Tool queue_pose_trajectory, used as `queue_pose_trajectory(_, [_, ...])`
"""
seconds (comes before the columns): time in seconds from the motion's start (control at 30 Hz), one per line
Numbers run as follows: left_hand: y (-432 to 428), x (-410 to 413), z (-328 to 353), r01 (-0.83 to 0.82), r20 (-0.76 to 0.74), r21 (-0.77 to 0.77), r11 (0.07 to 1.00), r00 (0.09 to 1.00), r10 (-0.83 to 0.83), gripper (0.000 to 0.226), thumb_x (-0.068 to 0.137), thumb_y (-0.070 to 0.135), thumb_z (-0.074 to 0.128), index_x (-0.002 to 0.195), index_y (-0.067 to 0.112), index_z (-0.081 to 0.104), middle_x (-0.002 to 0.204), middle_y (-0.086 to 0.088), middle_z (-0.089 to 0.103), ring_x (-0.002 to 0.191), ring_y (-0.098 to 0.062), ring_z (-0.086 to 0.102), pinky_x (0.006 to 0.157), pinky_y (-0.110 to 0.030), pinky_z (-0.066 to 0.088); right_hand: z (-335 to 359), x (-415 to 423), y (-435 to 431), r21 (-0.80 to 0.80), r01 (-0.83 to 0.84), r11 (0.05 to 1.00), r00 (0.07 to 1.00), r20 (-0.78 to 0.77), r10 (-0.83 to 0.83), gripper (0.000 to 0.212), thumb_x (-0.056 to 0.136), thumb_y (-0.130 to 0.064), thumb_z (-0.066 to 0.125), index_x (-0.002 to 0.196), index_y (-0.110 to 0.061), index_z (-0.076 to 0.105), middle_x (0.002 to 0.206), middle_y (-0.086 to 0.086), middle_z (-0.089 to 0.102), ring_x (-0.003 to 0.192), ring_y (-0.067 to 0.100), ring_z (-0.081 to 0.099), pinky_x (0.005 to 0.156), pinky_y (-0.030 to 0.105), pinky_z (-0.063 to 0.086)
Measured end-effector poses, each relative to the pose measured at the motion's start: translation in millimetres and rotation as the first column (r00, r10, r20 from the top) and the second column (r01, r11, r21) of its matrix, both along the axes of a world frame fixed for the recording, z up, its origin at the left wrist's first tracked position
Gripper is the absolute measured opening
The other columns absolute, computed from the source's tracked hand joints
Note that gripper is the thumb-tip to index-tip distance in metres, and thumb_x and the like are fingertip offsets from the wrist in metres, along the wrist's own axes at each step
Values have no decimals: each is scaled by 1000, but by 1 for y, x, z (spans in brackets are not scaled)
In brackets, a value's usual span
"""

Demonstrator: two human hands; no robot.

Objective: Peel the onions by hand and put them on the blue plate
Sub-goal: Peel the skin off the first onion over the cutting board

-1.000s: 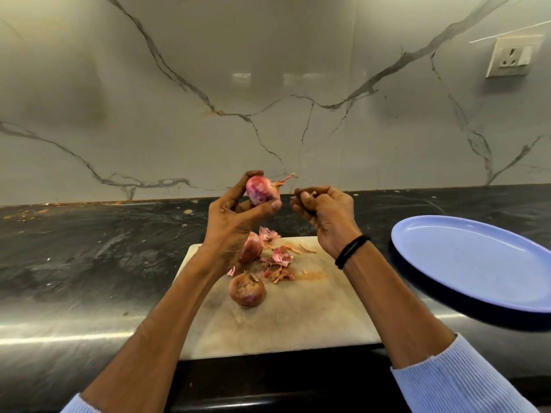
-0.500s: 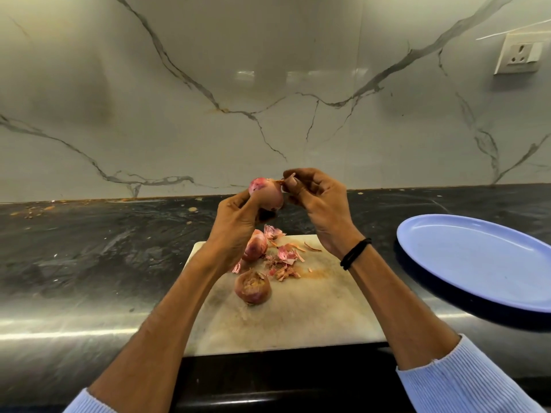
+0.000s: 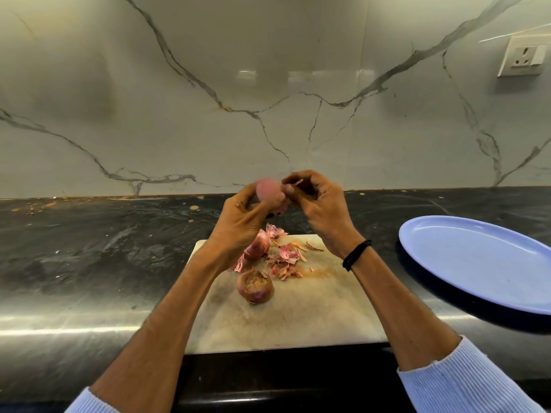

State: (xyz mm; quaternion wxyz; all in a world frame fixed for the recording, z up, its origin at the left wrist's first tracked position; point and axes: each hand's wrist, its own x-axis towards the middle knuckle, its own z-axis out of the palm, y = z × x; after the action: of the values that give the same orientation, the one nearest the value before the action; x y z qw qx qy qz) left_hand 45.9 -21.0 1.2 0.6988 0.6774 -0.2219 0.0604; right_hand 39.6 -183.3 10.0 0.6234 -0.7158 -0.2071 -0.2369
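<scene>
Board: pale rectangular stone cutting board [image 3: 298, 323] at the near edge of the glossy black counter [image 3: 89, 248].
Onions on board: a round, reddish-brown unpeeled onion [image 3: 255, 286] lies mid-board. A second pinkish onion [image 3: 258, 248] sits just behind it, partly hidden by the left wrist.
Peel: loose pink and brown skin scraps [image 3: 286, 260] beside them.
Plate: blue oval plate [image 3: 477, 263] right of the board, apart from it.
Left hand [image 3: 238, 222]: raised over the board's far edge, curled round a blurred pink onion [image 3: 268, 192].
Right hand [image 3: 322, 207]: pinching a thin strip of skin [image 3: 298, 182] at that onion's top.
Wall: grey-veined white marble [image 3: 179, 114].
</scene>
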Motion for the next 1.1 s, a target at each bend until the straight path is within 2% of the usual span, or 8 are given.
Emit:
queue_pose_trajectory(0.1, [2, 0, 1, -25, 44, 61, 998, 999, 22, 56, 84, 26, 69, 136, 12, 54, 117, -2, 64, 94, -2, 69, 80, -17, 54, -1, 2, -1, -54, 33, 998, 999, 37, -31, 16, 91, -4, 67, 105, -14, 66, 109, 9, 67, 104, 19, 63, 88, 30, 57])
queue_pose_trajectory(0.3, [6, 1, 0, -75, 95, 163, 984, 994, 60, 52, 86, 23, 72, 134, 18, 53, 117, -2, 62, 90, 1, 68, 76, -13, 53, -4, 12, -3, -180, 167, 969, 983, 108, -149, 33, 89, -7, 71, 90, -38, 61, 120, 6, 50, 110, 21, 58, 89, 34, 58])
queue_pose_trajectory(0.43, [3, -2, 0, -86, 109, 174, 981, 992, 67, 46, 83, 22, 74, 125, 23, 54, 110, 3, 64, 88, 1, 69, 75, -12, 52, -7, 16, -2, -269, 256, 929, 962, 170, -215, 26, 89, 1, 69, 91, -24, 61, 119, 4, 38, 114, 21, 49, 90, 20, 51])
queue_pose_trajectory(0.57, [3, -3, 0, -87, 114, 183, 979, 991, 67, 51, 74, 31, 75, 122, 27, 58, 113, 2, 67, 93, -3, 70, 80, -14, 53, -11, 18, -1, -354, 331, 874, 936, 238, -258, 25, 89, 8, 61, 96, -16, 61, 118, 9, 32, 114, 25, 43, 92, 31, 53])
queue_pose_trajectory(0.63, [2, -3, -1, -87, 106, 172, 981, 992, 70, 46, 72, 32, 75, 115, 33, 59, 111, 3, 68, 94, -3, 70, 79, -13, 53, -11, 17, 1, -393, 350, 850, 932, 241, -272, 25, 88, 10, 56, 99, -13, 61, 116, 9, 30, 110, 23, 41, 89, 23, 49])
queue_pose_trajectory(0.73, [1, -2, -3, -72, 38, 114, 991, 997, 69, 41, 71, 35, 75, 110, 32, 64, 108, 0, 72, 98, -12, 71, 83, -21, 56, -10, 15, 4, -403, 401, 823, 910, 278, -308, 30, 85, 14, 52, 101, -10, 60, 113, 8, 29, 106, 22, 39, 83, 9, 41])
queue_pose_trajectory(0.9, [-3, -3, -4, -7, -173, -14, 1000, 985, 5, 56, 76, 37, 70, 121, 3, 68, 112, -17, 72, 100, -27, 70, 84, -34, 60, -11, 12, 9, -339, 470, 815, 847, 432, -309, 29, 77, 5, 40, 97, -7, 58, 108, 7, 30, 102, 26, 43, 82, 32, 53])
queue_pose_trajectory(1.1, [-4, -8, 1, 75, -263, -137, 988, 959, -109, 45, 81, 38, 65, 111, 4, 71, 108, -15, 74, 92, -19, 70, 85, -32, 58, -13, 12, 13, -254, 480, 840, 826, 454, -334, 26, 80, 9, 45, 99, -3, 59, 106, 7, 41, 97, 22, 48, 78, 27, 50])
